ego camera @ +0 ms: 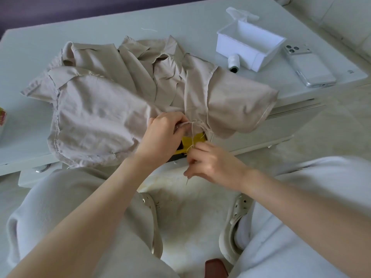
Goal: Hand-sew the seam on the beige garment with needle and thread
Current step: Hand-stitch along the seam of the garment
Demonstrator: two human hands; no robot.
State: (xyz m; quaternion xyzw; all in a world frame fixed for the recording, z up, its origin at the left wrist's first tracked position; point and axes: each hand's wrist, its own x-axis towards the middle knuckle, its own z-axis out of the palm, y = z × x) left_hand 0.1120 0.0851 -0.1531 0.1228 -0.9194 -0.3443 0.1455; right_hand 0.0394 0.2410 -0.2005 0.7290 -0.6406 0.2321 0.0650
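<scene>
**Head view.** The beige garment (104, 101) lies crumpled on the white table (30, 49), with its near edge overhanging the front. I see the left hand (164, 135) curled, its fingers pinching the seam fold at that edge. The right hand (212, 163), just beside it, pinches the thread (192, 135) between thumb and forefinger. The needle (187, 180) protrudes downward beneath its curled fingers. A yellow object (197, 138) shows under the fabric. The spool (233, 64), white box (249, 45) and phone (310, 66) rest at far right.
</scene>
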